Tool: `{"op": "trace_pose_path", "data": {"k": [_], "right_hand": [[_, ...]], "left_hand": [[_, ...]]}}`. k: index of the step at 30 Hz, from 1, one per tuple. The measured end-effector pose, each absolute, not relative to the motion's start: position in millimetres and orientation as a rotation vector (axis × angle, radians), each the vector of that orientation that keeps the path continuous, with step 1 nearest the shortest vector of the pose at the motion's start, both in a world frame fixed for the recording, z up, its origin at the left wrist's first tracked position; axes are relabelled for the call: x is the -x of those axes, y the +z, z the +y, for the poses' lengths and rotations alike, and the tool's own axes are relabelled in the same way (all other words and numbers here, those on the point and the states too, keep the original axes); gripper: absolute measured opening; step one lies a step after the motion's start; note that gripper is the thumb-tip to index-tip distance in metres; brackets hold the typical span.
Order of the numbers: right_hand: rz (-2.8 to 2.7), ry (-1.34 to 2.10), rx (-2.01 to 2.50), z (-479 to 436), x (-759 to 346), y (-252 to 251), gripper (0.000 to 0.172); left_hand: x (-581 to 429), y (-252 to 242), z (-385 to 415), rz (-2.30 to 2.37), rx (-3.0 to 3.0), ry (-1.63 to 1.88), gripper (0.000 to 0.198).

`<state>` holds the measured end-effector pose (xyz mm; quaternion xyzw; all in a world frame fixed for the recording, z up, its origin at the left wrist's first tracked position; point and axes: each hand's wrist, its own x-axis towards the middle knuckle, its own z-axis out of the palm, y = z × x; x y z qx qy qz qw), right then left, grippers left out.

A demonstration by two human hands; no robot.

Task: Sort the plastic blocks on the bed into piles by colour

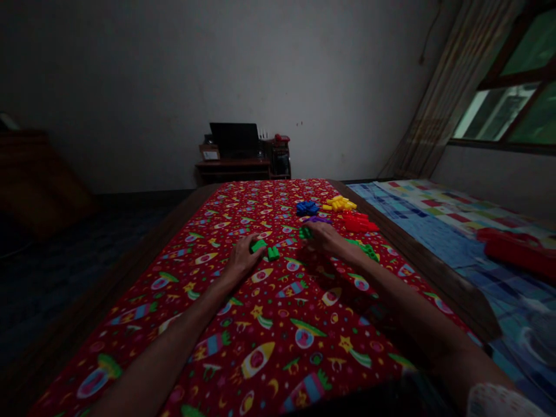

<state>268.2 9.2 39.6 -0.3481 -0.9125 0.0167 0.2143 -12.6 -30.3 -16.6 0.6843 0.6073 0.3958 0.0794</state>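
Observation:
My left hand (pixel 244 253) lies low on the cloth, its fingers closed around the side of a green toy block (pixel 258 246). Just right of that block sits a second green block (pixel 273 253), apart from my fingers. Farther right, my right hand (pixel 326 238) grips another green piece (pixel 305 232) between thumb and fingers, slightly above the cloth. Part of a pile of green blocks (pixel 369 250) shows beyond my right wrist, which hides some of it. Purple blocks (pixel 319 219) peek out behind my right hand.
Piles of blue blocks (pixel 307 208), yellow blocks (pixel 340 203) and red blocks (pixel 358 222) lie toward the table's right side. A red patterned tablecloth (pixel 256 313) covers the long table. Behind stands a desk with a dark monitor (pixel 234 138); a red bag (pixel 519 253) rests at right.

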Motion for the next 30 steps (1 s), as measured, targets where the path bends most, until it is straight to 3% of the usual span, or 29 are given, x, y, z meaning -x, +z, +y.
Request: {"op": "trace_pose_path", "data": {"k": [4,9,14,20,30], "right_hand": [[-2.338,0.07,1.228,17,-346,58,0.029],[-2.35,0.27,1.509,35,-405,55,0.025],[-2.357,0.432,1.456,35,-414,42,0.036],[-2.301,0.304,1.404,29,-417,39,0.054],[-1.991,0.261,1.345,26,-423,25,0.047]], "left_hand": [[0,-1,-37,1.787,-1.851,1.309,0.045],[-67,13,-52,1.409,-1.961,1.253,0.037],[-143,10,-55,1.085,-2.108,1.138,0.037],[-188,8,-26,1.01,-2.159,1.234,0.041],[-231,-2,8,0.821,-2.327,1.148,0.05]]}}
